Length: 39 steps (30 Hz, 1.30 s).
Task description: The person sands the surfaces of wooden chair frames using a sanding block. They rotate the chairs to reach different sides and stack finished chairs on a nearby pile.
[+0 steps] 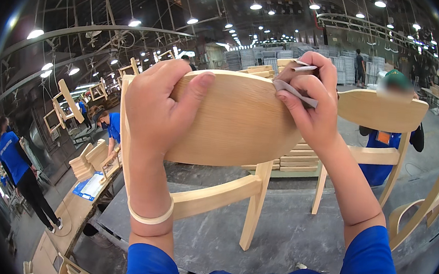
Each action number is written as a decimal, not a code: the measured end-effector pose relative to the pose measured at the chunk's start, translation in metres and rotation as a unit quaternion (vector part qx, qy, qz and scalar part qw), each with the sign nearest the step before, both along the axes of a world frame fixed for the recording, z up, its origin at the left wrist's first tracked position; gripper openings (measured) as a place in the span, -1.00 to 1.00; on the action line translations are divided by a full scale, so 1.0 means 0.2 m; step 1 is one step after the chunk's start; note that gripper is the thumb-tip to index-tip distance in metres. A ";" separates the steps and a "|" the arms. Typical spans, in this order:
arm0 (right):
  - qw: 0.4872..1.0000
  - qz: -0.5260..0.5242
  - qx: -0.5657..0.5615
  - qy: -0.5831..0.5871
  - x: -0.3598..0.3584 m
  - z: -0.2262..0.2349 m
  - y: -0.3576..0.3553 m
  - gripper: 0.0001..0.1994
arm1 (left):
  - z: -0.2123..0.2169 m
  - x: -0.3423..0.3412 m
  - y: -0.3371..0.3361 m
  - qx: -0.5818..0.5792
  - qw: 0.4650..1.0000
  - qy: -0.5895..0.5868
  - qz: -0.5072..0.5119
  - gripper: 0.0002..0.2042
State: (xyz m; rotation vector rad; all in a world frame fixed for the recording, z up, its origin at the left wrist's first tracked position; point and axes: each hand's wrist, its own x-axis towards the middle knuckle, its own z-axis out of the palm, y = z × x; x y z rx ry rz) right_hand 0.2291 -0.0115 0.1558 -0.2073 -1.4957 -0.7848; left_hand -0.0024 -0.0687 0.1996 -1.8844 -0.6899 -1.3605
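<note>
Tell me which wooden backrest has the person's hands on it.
The central, nearest backrest: the left hand grips its upper left, while the right hand holds a folded sheet at its upper right edge. The backrest farther right has neither hand.

Backrest (236, 123): smooth matt wood (grain showing); folded sheet (288, 89): papery.

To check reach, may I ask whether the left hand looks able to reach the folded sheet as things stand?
Probably, if it lets go: the left hand holds the near backrest, whose bare face leaves the way free to the folded sheet in the right hand.
</note>
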 end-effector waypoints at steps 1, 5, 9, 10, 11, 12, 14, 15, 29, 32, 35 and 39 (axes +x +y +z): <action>1.000 -0.005 -0.008 -0.004 -0.01 0.00 0.00 -0.83 | 0.00 0.00 0.00 0.004 1.000 -0.001 0.010 -0.60; 1.000 0.010 0.017 -0.003 -0.03 0.01 0.01 -0.81 | 0.00 0.00 0.00 -0.001 1.000 -0.005 -0.011 -0.61; 1.000 -0.009 -0.016 0.022 -0.02 -0.02 0.03 -0.80 | 0.01 -0.01 0.01 0.002 1.000 0.002 -0.002 -0.60; 0.999 0.017 0.000 0.030 -0.02 -0.02 0.04 -0.80 | 0.01 -0.02 0.01 -0.003 1.000 0.002 0.006 -0.60; 0.998 0.060 -0.001 0.032 -0.03 -0.02 0.04 -0.80 | 0.01 -0.02 0.01 -0.009 1.000 0.006 0.014 -0.60; 0.999 0.032 -0.006 0.017 -0.04 -0.01 0.04 -0.81 | 0.02 -0.02 0.02 -0.005 1.000 0.004 0.007 -0.59; 1.000 -0.014 -0.009 -0.021 -0.06 0.01 0.03 -0.82 | 0.02 -0.02 0.01 0.005 1.000 0.005 -0.006 -0.59; 0.999 -0.017 -0.024 -0.014 -0.06 0.01 0.04 -0.82 | 0.02 -0.02 0.01 0.001 1.000 0.008 0.004 -0.59; 0.998 0.040 -0.019 0.042 -0.05 -0.02 0.09 -0.80 | 0.02 0.00 0.06 -0.025 0.999 0.010 0.027 -0.58; 0.999 0.017 0.010 0.035 -0.06 -0.02 0.10 -0.81 | 0.03 0.01 0.07 -0.017 1.000 0.008 0.007 -0.59; 0.999 -0.022 -0.003 0.042 -0.04 -0.05 0.12 -0.84 | 0.03 0.02 0.08 -0.011 1.000 0.015 0.000 -0.60; 0.998 0.009 -0.012 0.058 -0.01 -0.06 0.12 -0.85 | 0.03 0.03 0.10 -0.031 0.999 0.015 -0.009 -0.62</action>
